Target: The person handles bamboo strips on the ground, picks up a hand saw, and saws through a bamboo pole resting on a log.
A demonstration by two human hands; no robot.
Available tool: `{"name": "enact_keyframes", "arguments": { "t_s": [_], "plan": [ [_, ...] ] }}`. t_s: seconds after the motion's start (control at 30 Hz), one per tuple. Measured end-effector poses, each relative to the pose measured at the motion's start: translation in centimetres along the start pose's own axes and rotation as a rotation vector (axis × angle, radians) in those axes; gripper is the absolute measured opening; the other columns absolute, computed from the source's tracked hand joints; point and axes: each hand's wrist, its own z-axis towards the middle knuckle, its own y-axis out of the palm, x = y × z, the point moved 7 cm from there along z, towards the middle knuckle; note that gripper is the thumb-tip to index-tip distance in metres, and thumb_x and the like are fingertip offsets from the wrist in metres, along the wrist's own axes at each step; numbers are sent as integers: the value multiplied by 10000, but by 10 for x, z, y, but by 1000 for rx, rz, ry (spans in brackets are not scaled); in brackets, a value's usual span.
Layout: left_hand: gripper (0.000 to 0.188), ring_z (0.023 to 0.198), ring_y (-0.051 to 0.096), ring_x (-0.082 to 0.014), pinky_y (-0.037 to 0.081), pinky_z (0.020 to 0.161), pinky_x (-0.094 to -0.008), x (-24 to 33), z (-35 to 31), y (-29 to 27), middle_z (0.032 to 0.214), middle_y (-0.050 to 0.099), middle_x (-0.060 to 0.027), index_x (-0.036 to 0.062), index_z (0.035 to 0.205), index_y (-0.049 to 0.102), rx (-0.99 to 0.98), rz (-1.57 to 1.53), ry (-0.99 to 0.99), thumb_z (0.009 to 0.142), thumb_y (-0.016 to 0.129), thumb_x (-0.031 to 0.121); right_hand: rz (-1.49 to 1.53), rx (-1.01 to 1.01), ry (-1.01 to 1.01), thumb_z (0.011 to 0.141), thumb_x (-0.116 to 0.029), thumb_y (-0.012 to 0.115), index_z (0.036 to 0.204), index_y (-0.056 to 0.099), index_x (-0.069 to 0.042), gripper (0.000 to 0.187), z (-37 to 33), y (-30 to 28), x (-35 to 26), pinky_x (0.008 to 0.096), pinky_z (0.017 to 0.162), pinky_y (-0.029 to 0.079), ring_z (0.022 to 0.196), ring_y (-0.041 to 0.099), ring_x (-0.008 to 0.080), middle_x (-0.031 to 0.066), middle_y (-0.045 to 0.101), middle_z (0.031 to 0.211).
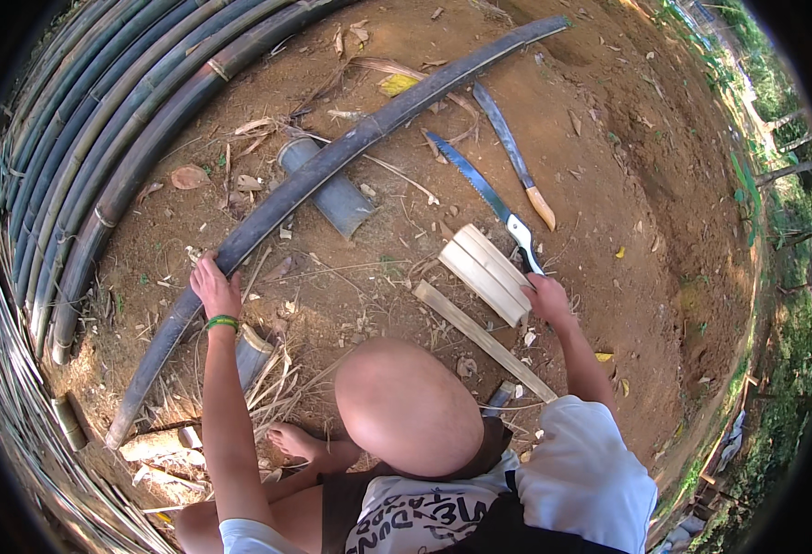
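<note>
A long dark bamboo pole (378,123) lies diagonally across the ground, resting over a short, thick bamboo section (343,205). My left hand (217,286) grips the pole at its nearer part, fingers bent over it; a green and yellow band circles that wrist. On the right, my right hand (547,297) is closed at the black end of a hand saw's grip. The saw (484,189) has a blue toothed blade pointing away to the upper left and a white and black handle. Just left of that hand lie pale split bamboo pieces (482,275), side by side.
A machete (508,138) with a wooden handle lies beyond the saw. A pale bamboo strip (480,337) slants near my knee. Many bamboo poles (161,120) are stacked at the left. A cut bamboo piece (254,355), shavings and dry leaves lie on the brown soil.
</note>
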Motion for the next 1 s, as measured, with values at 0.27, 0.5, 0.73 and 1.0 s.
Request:
{"name": "enact_keyframes", "arguments": {
  "t_s": [0.27,0.5,0.73,1.0],
  "plan": [
    [703,1276,519,-397,314,1139,-526,-16,6,7,1307,566,-183,40,1372,441,-63,18,-16,780,810,120,-145,-244,382,896,-400,748,1159,738,-95,403,-107,-24,110,492,926,549,1091,698,379,194,746,1100],
    [726,1255,556,-402,353,1116,-544,-17,20,15,1282,620,-166,96,1365,438,-176,38,-91,760,837,123,77,233,54,935,-210,715,1069,709,-26,228,-74,-44,17,486,853,549,968,670,424,194,688,1039],
    [686,1262,567,-404,395,1099,-561,-18,30,10,1327,613,-171,110,1348,461,-287,40,-131,775,835,152,25,-116,-55,797,-301,843,1334,572,-101,634,-121,55,-87,488,874,544,1042,639,400,186,591,1160],
    [754,1314,542,-374,380,1144,-541,-26,38,17,1348,593,-151,120,1438,467,-269,110,-88,786,837,198,-117,-66,-55,771,-171,813,1430,470,-26,757,-122,105,-64,489,938,516,1144,574,417,212,530,1223]
  ]
}}
